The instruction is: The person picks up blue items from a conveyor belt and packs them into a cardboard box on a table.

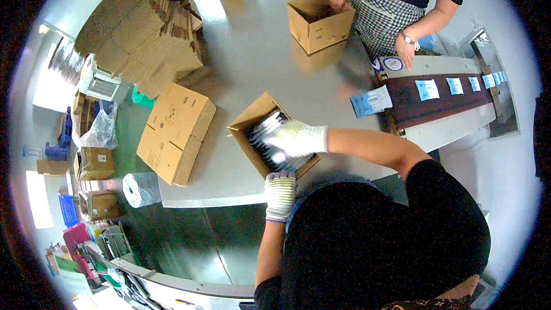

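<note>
Fingers together, left hand (280, 196) touches cardboard box (259, 109); right hand (297, 139) blurred, fingers can't tell. Box probably stiff, light; hold opposite walls.

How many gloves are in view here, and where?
2: one whitish glove on the right hand, reaching into the open box; one striped glove on the left hand, at the box's near edge. Others may be hidden.
</note>
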A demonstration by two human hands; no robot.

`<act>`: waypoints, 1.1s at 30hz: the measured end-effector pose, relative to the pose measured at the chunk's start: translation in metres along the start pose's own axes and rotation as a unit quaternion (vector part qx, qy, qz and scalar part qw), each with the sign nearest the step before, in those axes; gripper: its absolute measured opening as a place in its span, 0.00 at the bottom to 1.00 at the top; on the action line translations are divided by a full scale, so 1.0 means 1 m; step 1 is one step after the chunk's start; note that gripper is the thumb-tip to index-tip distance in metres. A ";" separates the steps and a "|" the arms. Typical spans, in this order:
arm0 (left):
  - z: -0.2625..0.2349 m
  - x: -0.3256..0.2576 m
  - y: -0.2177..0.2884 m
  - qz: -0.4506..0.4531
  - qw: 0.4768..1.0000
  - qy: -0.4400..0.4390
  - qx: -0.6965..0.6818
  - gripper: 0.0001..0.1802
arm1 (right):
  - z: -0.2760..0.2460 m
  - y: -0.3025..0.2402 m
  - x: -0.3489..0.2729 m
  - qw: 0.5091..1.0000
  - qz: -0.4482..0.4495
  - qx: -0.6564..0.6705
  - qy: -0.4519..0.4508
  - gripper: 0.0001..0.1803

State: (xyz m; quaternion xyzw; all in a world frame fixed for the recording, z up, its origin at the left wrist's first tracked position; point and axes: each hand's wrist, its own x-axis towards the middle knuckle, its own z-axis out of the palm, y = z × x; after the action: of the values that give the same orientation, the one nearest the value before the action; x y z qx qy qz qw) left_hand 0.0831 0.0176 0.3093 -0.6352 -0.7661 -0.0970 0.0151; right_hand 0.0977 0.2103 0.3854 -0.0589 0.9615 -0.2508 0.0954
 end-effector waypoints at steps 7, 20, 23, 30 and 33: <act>-0.002 0.004 -0.016 0.106 0.993 -0.036 -0.046 0.12 | 0.104 -0.009 -0.073 0.986 -0.028 -0.161 -0.035 0.10; -0.050 -0.054 -0.168 -0.264 0.957 0.028 0.120 0.25 | -0.092 0.123 0.140 0.870 0.218 -0.268 0.353 0.39; -0.045 -0.085 -0.238 -0.369 0.910 -0.039 0.183 0.34 | -0.137 0.075 0.162 0.906 0.063 -0.254 0.333 0.31; -0.050 -0.059 -0.329 -0.523 0.847 -0.051 0.078 0.50 | 0.032 0.047 0.031 0.987 0.014 -0.142 0.068 0.28; -0.001 -0.089 -0.362 -0.484 0.872 0.038 0.062 0.38 | 0.087 0.057 -0.025 0.985 0.160 -0.029 -0.062 0.24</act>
State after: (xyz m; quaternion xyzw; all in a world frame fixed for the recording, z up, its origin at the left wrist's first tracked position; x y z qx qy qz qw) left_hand -0.2530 -0.1324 0.2507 -0.1790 -0.9808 -0.0691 0.0347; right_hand 0.1367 0.2223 0.2867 0.0771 0.9576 -0.2002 0.1922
